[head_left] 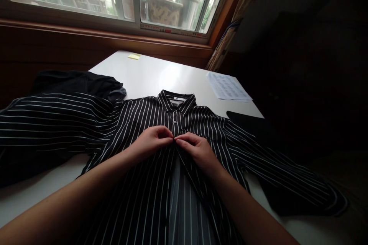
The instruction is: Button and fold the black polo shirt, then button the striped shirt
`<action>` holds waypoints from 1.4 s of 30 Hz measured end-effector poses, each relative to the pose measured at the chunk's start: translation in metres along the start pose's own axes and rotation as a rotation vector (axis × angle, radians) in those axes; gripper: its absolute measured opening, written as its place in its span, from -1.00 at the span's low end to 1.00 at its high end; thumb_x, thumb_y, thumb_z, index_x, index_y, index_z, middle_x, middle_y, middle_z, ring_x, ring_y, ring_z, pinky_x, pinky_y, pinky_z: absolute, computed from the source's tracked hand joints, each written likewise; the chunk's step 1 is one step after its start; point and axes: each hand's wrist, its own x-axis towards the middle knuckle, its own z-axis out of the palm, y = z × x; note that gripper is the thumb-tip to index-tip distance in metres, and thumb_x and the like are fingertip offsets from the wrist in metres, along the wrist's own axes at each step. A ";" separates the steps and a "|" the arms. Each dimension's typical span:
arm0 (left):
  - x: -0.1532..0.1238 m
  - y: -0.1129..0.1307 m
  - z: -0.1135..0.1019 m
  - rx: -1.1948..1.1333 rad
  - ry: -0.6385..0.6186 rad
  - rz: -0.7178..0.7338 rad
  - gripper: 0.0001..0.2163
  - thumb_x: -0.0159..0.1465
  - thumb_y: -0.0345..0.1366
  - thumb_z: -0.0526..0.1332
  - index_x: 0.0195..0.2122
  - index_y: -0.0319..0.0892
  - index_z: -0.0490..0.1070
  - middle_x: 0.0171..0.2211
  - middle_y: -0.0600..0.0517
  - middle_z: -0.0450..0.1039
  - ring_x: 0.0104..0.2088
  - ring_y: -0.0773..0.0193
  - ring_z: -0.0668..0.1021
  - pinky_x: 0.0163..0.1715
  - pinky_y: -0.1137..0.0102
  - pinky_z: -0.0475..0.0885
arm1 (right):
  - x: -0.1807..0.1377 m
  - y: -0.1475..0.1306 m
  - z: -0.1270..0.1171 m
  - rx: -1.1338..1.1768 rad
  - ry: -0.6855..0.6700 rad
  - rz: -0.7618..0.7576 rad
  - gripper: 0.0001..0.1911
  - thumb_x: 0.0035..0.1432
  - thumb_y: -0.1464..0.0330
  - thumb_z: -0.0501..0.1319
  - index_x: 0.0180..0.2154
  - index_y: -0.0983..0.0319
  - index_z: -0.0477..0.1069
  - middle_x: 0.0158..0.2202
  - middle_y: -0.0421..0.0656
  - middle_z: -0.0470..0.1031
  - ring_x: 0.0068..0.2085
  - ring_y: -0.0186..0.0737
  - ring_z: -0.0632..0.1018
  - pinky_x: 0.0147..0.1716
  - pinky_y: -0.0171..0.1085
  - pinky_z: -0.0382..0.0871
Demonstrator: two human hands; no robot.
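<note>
A black shirt with white stripes (138,122) lies face up, its collar at the far end and its sleeves spread to both sides. My left hand (152,139) and my right hand (198,149) meet at the front placket, a little below a fastened-looking button (174,122). Both pinch the shirt's front edges, fingertips nearly touching. Whatever button lies between them is hidden by the fingers. Below my hands the front gapes apart and shows the greyish inside of the back.
The shirt rests on a white table (149,72). Dark folded clothing (77,82) is heaped at the left. Printed sheets (228,87) lie near the right edge, and a yellow sticky note (134,56) at the far edge. Beyond stands a window (172,4) with a curtain (230,34).
</note>
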 end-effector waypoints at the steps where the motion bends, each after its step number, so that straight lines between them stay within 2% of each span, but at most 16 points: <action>1: 0.000 0.000 0.000 -0.005 -0.001 -0.003 -0.85 0.19 -0.21 0.30 -0.28 -0.15 0.56 -0.32 0.05 0.58 -0.26 0.22 0.57 -0.23 0.38 0.40 | 0.000 0.001 0.001 0.014 -0.003 0.015 -0.80 0.24 0.22 0.26 -0.16 0.10 0.61 -0.23 -0.18 0.58 -0.17 -0.18 0.55 -0.11 -0.19 0.40; 6: 0.000 -0.002 0.000 -0.035 -0.009 0.001 -0.84 0.20 -0.19 0.30 -0.26 -0.14 0.56 -0.30 0.04 0.58 -0.25 0.21 0.57 -0.21 0.36 0.40 | 0.000 0.005 0.004 0.089 0.000 0.074 -0.80 0.22 0.22 0.28 -0.14 0.12 0.55 -0.23 -0.20 0.57 -0.26 -0.23 0.55 -0.23 -0.24 0.44; 11: 0.001 -0.001 0.001 -0.036 0.014 0.013 -0.85 0.18 -0.20 0.32 -0.29 -0.15 0.53 -0.33 0.05 0.54 -0.27 0.23 0.54 -0.24 0.38 0.39 | -0.001 0.005 0.008 0.062 0.037 0.060 -0.81 0.16 0.25 0.32 -0.18 0.15 0.48 -0.27 -0.21 0.55 -0.22 -0.22 0.55 -0.18 -0.23 0.44; 18: 0.000 -0.001 0.003 0.022 0.053 0.033 -0.84 0.16 -0.19 0.32 -0.32 -0.16 0.49 -0.37 0.07 0.50 -0.31 0.25 0.51 -0.31 0.39 0.37 | 0.000 0.005 0.009 -0.026 0.070 0.050 -0.80 0.15 0.21 0.33 -0.22 0.16 0.47 -0.27 -0.20 0.54 -0.24 -0.22 0.55 -0.21 -0.23 0.44; 26: -0.002 -0.001 0.005 0.036 0.079 0.019 -0.85 0.15 -0.19 0.33 -0.35 -0.16 0.48 -0.38 0.07 0.50 -0.33 0.25 0.51 -0.33 0.40 0.36 | -0.003 0.003 0.014 -0.041 0.038 0.055 -0.65 0.02 0.24 0.42 -0.18 0.16 0.40 -0.28 -0.20 0.53 -0.29 -0.24 0.54 -0.29 -0.25 0.45; 33: -0.002 0.002 0.005 0.057 0.090 0.005 -0.84 0.15 -0.19 0.32 -0.39 -0.17 0.44 -0.41 0.09 0.46 -0.37 0.27 0.48 -0.37 0.41 0.32 | -0.001 0.006 0.010 0.016 0.078 0.065 -0.81 0.12 0.31 0.32 -0.19 0.17 0.45 -0.24 -0.18 0.55 -0.20 -0.20 0.57 -0.14 -0.20 0.46; 42: -0.003 0.001 0.004 0.102 0.085 0.008 -0.82 0.16 -0.18 0.29 -0.42 -0.16 0.37 -0.44 0.11 0.41 -0.41 0.30 0.43 -0.42 0.43 0.29 | 0.001 0.003 0.004 0.166 0.092 0.135 -0.79 0.05 0.31 0.38 -0.23 0.18 0.49 -0.23 -0.19 0.57 -0.15 -0.19 0.58 -0.07 -0.20 0.45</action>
